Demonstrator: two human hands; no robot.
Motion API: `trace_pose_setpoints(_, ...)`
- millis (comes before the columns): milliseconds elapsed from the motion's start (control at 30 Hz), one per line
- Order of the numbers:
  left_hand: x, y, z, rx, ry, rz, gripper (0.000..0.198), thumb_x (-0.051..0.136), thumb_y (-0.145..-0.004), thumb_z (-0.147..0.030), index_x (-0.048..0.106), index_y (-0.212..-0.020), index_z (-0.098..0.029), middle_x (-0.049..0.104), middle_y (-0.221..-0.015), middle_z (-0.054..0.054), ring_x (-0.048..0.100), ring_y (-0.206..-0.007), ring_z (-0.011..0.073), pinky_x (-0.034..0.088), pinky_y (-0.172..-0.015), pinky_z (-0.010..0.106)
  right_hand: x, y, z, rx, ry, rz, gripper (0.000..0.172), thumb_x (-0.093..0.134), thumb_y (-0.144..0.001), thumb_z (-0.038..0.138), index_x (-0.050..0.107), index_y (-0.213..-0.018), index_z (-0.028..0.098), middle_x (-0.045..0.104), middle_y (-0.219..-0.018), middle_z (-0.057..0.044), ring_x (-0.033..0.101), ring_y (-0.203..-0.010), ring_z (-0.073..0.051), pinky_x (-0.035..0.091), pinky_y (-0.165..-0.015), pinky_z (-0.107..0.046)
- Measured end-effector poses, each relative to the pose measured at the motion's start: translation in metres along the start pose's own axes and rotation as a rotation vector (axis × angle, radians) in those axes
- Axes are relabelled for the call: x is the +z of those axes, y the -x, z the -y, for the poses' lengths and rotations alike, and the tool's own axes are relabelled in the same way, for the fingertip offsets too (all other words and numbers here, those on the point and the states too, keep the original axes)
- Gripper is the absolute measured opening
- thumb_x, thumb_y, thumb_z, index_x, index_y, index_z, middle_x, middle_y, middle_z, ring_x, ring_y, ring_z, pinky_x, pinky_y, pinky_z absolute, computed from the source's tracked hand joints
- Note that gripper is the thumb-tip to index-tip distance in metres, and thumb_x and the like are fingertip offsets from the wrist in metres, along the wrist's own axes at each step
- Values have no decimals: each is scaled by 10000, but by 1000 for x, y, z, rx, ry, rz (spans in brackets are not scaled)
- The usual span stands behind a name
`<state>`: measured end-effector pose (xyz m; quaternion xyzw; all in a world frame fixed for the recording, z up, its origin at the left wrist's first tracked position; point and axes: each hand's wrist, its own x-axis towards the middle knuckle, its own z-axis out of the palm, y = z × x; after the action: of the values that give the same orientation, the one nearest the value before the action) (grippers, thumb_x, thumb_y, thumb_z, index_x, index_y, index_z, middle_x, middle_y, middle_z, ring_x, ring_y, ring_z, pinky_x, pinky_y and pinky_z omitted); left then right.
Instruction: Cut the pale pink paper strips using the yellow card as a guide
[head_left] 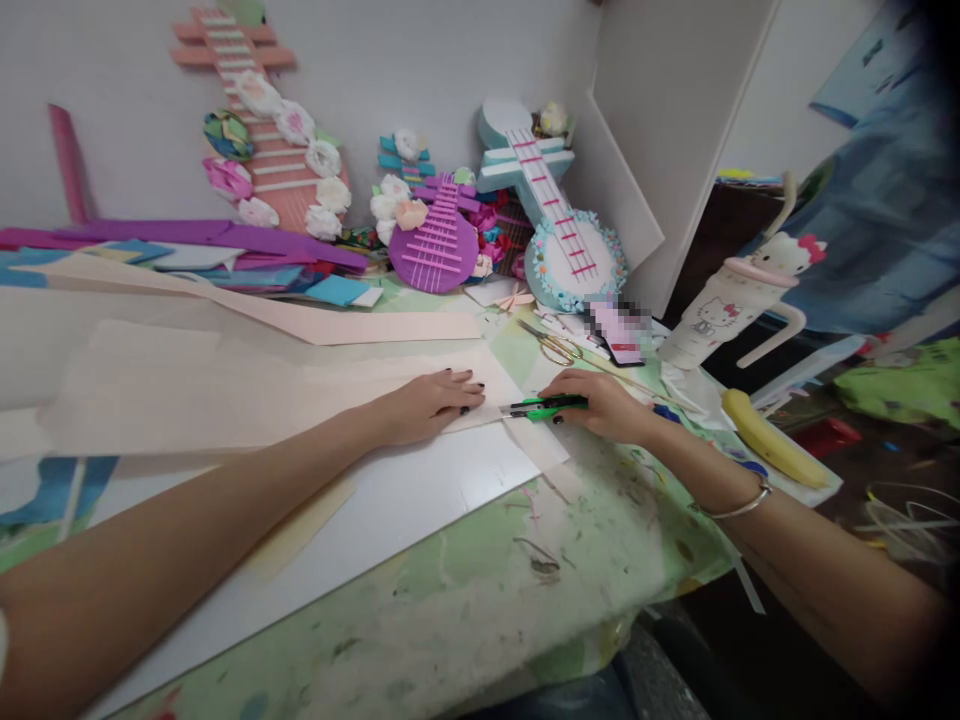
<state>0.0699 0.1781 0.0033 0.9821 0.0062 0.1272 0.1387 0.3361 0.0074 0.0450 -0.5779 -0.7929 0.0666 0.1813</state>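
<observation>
My left hand (427, 405) lies flat with its fingers stretched out, pressing on a pale pink sheet (247, 390). Closed around a green and black utility knife (546, 406) is my right hand (600, 403). The knife's blade points left and meets the right end of the pink sheet, close to my left fingertips. Under the sheet lies a white board (420, 490), with its right corner past the sheet. A long pink strip (397, 327) rests along the far side of the sheet.
Decorated paper lutes in pink (277, 150), purple (433, 245) and light blue (551, 200) lean at the back. Scissors (553, 345), a phone (619, 330), a tumbler (720, 310) and a banana (772, 440) lie or stand at right. Coloured sheets (225, 240) are stacked at back left.
</observation>
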Motion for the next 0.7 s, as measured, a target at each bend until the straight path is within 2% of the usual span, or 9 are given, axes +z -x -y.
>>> trace_pose_setpoints(367,-2,-1,-3,-17,-5,14,407,346,-963,-190,563,-1306,-212,533,-1398,31,380,-1380,216,276,-1157,439,4,-4,7,-1,20,28,286,614,-822,155,688,-1097,188,671,-1024,-103,634,-946,-231,485,-832,-338)
trace_pose_setpoints(700,-3,-1,-1,-25,7,33,401,357,-972,-196,548,-1315,-275,530,-1403,-10,366,-1387,194,270,-1158,417,0,10,8,70,2,-13,243,639,-810,218,713,-1041,216,687,-1008,-85,652,-920,-232,494,-795,-325)
